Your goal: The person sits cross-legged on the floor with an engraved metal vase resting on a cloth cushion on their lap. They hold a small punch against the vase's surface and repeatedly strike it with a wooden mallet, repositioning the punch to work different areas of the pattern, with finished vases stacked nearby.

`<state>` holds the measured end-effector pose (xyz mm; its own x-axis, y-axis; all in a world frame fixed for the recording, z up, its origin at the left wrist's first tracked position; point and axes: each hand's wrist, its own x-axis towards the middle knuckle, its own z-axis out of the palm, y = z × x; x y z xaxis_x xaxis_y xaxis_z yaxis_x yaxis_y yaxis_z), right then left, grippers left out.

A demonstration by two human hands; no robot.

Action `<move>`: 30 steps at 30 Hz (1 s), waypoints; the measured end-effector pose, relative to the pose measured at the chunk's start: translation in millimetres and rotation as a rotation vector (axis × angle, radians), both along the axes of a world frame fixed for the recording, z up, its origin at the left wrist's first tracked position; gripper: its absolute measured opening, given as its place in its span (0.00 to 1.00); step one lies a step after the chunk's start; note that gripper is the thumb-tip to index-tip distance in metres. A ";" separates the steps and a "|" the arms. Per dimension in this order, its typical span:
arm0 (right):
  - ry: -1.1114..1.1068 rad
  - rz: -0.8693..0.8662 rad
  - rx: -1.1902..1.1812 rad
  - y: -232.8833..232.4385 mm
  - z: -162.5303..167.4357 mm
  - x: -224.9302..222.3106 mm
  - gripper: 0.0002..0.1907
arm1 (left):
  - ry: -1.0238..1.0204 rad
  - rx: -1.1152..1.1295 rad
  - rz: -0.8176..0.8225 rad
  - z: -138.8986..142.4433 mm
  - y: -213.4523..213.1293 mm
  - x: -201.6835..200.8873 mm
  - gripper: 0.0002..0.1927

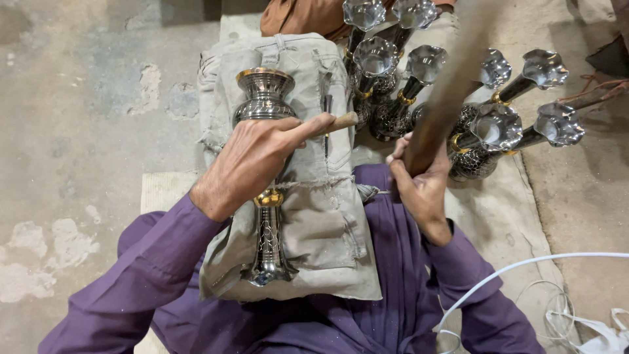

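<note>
Our left hand (pixel 252 160) squeezes a small tool (pixel 341 122) over the shiny vase (pixel 267 196); our right hand (pixel 422 187) grips a stick (pixel 445 98).

Vase (pixel 265 98) under left hand (pixel 252 164): shiny silver metal w/ gold rim & gold band at neck, fine lattice engraving on lower stem. Cloth (pixel 321 223) beneath it: faded beige-grey, frayed. Tool handle (pixel 341 122): pale tan wood. Stick (pixel 445 98) in right hand (pixel 422 187): dark brown, blurred. Sleeves (pixel 157 262): purple. Vases at mat's (pixel 504 216) far edge (pixel 491 128): silver, gold collars, dark patterned bodies. Floor (pixel 78 131): grey concrete, pale patches. Cable (pixel 524 265): white.
</note>
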<state>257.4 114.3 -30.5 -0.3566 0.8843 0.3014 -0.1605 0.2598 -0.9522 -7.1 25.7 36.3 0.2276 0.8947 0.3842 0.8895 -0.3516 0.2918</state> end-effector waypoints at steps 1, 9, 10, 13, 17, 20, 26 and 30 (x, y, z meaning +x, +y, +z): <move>-0.253 -0.045 0.078 0.0 -2.1 1.5 0.21 | -0.006 -0.002 -0.008 0.3 -0.3 -0.1 0.33; -0.222 0.039 0.214 5.3 -37.0 8.5 0.15 | -0.015 -0.044 -0.017 2.9 3.7 0.8 0.35; -0.328 -0.024 0.259 5.4 -39.2 8.7 0.17 | -0.019 -0.039 -0.021 3.3 4.2 0.6 0.34; -0.340 -0.092 0.215 2.9 -40.8 7.0 0.21 | -0.007 -0.057 -0.027 3.7 8.6 1.7 0.31; -0.413 0.044 0.093 3.1 -32.2 9.0 0.24 | 0.099 -0.128 0.002 4.5 10.3 4.5 0.32; -0.582 0.000 0.215 3.8 -27.3 17.8 0.28 | -0.010 0.042 -0.094 7.0 13.1 1.6 0.27; -0.196 -0.036 -0.071 -19.9 -58.6 39.6 0.21 | -0.606 -0.017 -0.095 15.3 6.6 -39.6 0.28; -0.050 0.024 -0.002 -33.7 -102.8 39.4 0.10 | -0.651 -0.062 -0.130 14.1 14.0 -50.6 0.32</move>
<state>296.8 80.6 -133.2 -0.3922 0.8760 0.2806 -0.1189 0.2542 -0.9598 -57.7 39.8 50.4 0.0743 0.9004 0.4288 0.4765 -0.4097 0.7779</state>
